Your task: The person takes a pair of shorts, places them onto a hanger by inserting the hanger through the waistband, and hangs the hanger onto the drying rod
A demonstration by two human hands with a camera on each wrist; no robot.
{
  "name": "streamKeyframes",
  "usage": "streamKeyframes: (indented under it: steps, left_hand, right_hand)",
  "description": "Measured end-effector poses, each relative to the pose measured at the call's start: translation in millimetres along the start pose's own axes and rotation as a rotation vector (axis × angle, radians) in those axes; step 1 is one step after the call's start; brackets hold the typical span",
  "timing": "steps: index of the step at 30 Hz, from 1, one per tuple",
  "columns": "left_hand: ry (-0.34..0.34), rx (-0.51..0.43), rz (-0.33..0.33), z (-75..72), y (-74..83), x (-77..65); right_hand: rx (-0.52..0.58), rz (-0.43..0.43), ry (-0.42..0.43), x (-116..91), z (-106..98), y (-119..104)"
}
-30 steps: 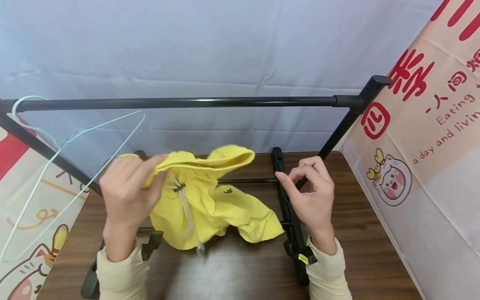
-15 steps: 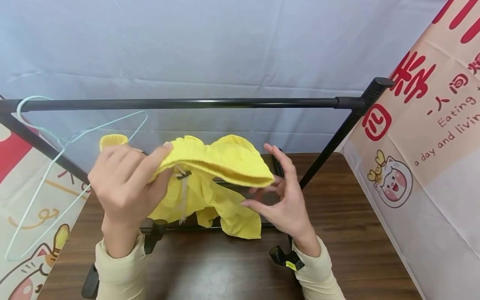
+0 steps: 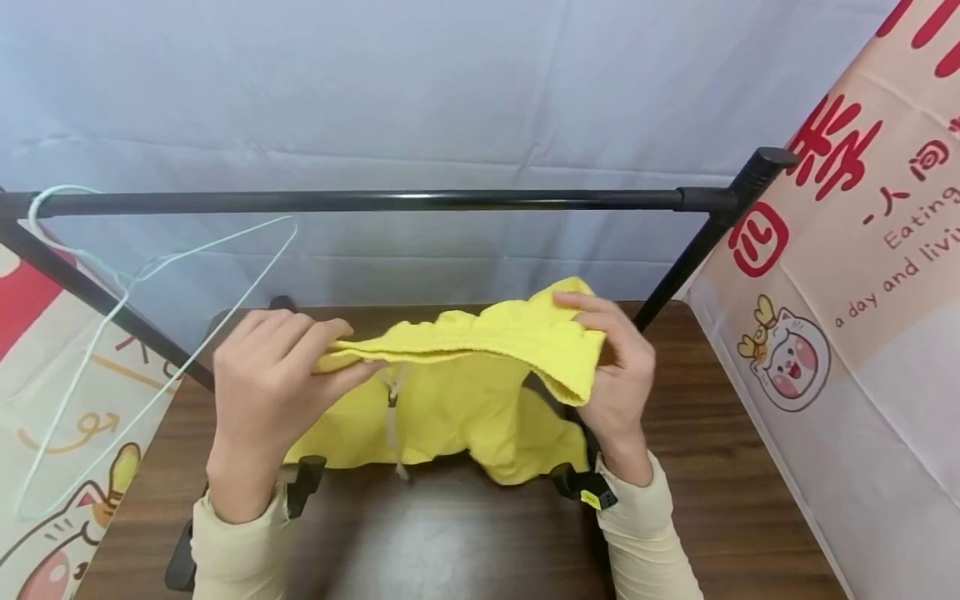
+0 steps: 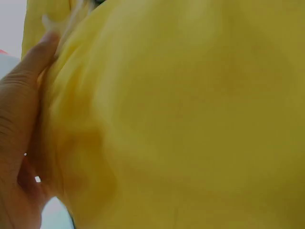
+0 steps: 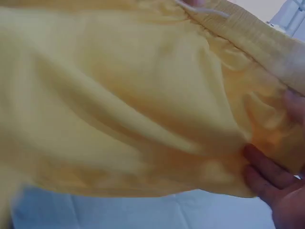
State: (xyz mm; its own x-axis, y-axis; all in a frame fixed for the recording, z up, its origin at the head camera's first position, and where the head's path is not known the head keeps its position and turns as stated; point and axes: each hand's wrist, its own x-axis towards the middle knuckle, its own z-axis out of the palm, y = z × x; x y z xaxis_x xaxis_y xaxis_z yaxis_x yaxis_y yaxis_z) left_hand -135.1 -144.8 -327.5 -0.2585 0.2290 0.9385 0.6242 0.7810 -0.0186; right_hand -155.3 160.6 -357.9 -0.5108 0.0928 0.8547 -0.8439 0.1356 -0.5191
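Yellow shorts with a gathered elastic waistband hang between my two hands, waist up. My left hand pinches the left end of the waistband, thumb on the near side. At the other end, my right hand grips the waistband, its fingers partly behind the cloth. A pale drawstring dangles from the front. Yellow fabric fills most of the left wrist view, beside the left thumb. In the right wrist view, fingers press against the shorts below the ribbed waistband.
A black rack bar runs across behind the shorts, with a slanted post on the right. From its left end hangs a pale green wire hanger. Below lies a brown wooden table; a printed cloth hangs at right.
My right hand, apart from the shorts a second ago, has come in to the waistband's right end and taken hold. The waistband is now stretched wider and flatter between both hands.
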Motion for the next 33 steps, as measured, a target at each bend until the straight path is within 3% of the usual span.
streamKeyframes:
  steps: [4, 8, 10, 13, 17, 21, 27, 30, 33]
  left_hand:
    - [-0.304, -0.044, -0.102, -0.3, -10.3, -20.7]
    - [-0.616, -0.183, -0.317, 3.7, -14.7, -44.9]
    - [-0.735, -0.244, -0.434, 7.3, -16.0, -57.7]
    - [-0.84, -0.344, -0.554, 15.3, -16.1, -76.7]
    - [-0.886, -0.438, -0.638, 27.0, -10.5, -96.0]
    - [-0.877, -0.509, -0.682, 40.8, -2.9, -106.1]
    - [-0.832, -0.778, -0.747, 60.5, 1.6, -116.3]
    - [-0.755, -0.998, -0.813, 67.5, -1.5, -121.3]
    - [-0.606, -1.147, -0.895, 68.9, -7.5, -122.0]
  right_hand:
    - [-0.005, -0.02, 0.159, 10.5, -1.7, -11.6]
    - [-0.026, -0.012, 0.253, 17.2, -4.2, -22.0]
    - [-0.026, -0.012, 0.271, 18.8, -5.8, -24.7]
    - [-0.013, -0.01, 0.274, 18.8, -7.7, -25.1]
    - [0.013, -0.003, 0.283, 16.6, -7.8, -23.4]
    - [0.029, 0.004, 0.282, 14.9, -9.9, -22.6]
    - [-0.049, 0.04, 0.245, 15.0, -16.5, -23.9]
    - [-0.156, 0.104, 0.22, 13.7, -24.2, -19.9]
    - [-0.314, 0.207, 0.132, 11.0, -38.8, -12.9]
